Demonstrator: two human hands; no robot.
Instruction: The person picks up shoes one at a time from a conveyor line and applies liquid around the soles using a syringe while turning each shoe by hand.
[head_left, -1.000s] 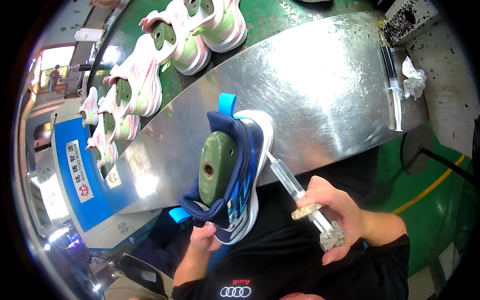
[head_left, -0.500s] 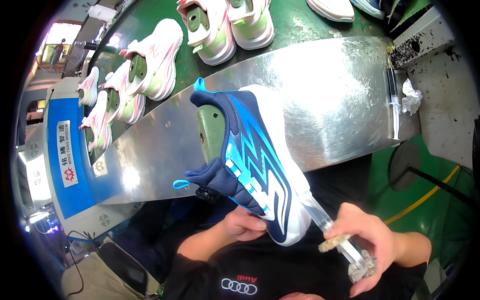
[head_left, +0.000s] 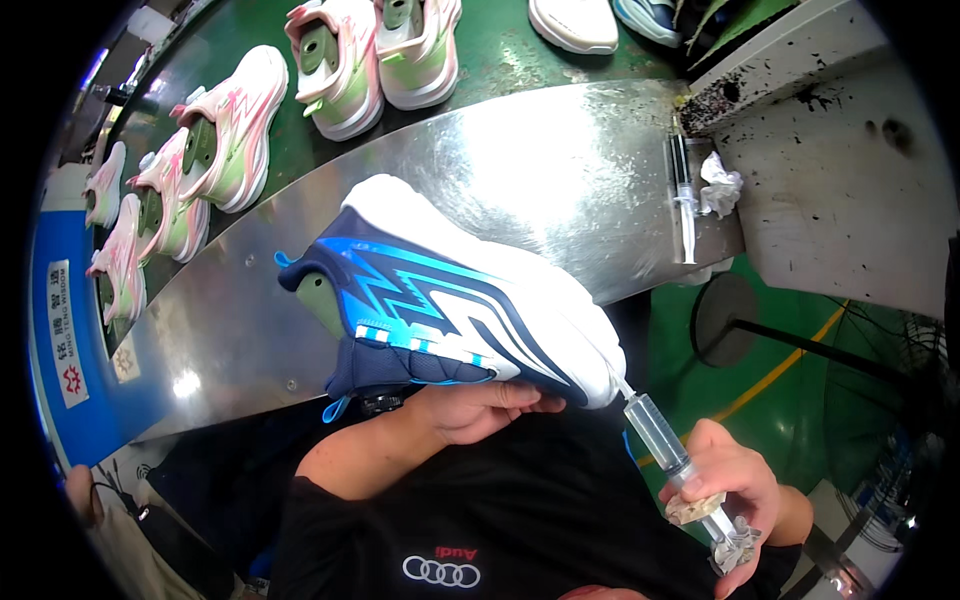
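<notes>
A blue and navy sneaker (head_left: pixel 430 300) with a thick white sole (head_left: pixel 490 260) is tipped on its side, toe pointing to the lower right. Inside its collar a green shoe last (head_left: pixel 320 303) shows. My left hand (head_left: pixel 475 408) grips the shoe from the near side by the forefoot; some fingers are hidden beneath it. In my right hand (head_left: pixel 735 480) is a clear syringe (head_left: pixel 655 432), wrapped in whitish crumpled material at its grip and plunger end. Its narrow tip is at the sole's toe edge; whether it touches is too small to tell.
A metal-topped bench edge (head_left: pixel 400 180) curves behind the shoe. Pink and white sneakers (head_left: pixel 235 130) line the green belt beyond. A second syringe (head_left: pixel 683 200) lies by crumpled white tissue (head_left: pixel 720 185) at right. A grey machine wall (head_left: pixel 830 180) bounds the right side.
The shoe has rolled and turned, its toe swinging right and its sole facing more upward. My left hand has slid further under it. The syringe tip is now at the toe end.
</notes>
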